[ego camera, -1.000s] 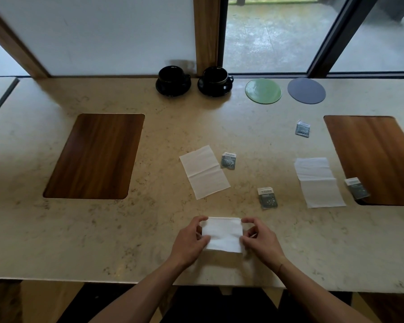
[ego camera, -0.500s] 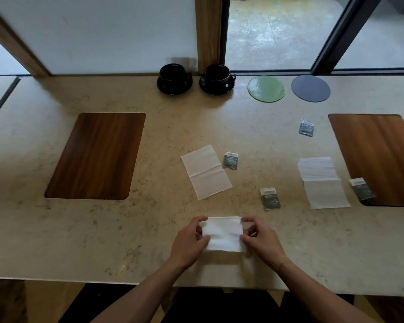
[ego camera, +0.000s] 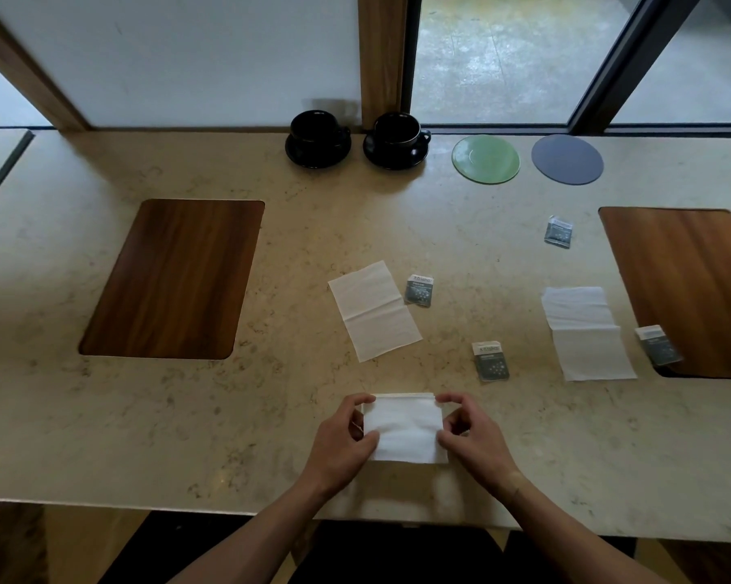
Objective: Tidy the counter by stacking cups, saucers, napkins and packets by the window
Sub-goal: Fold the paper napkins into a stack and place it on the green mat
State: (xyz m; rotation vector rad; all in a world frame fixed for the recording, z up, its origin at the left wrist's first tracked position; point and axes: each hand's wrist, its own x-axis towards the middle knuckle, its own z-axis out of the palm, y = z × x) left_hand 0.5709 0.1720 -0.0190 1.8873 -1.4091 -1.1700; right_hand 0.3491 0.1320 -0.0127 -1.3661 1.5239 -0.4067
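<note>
Folded napkin (ego camera: 404,427) unmoved on counter (ego camera: 187,415), left hand (ego camera: 347,436) and right hand (ego camera: 469,436) still pinching its sides

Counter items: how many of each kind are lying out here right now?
Cups: 2, black
Saucers: 4, two black under the cups, one green, one grey-blue
Napkins: 3, one folded between both hands, two flat
Packets: 4
Total: 13

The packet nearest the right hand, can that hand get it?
Probably yes. The packet lies flat with bare counter around it, but the right hand is pinching the folded napkin.
</note>
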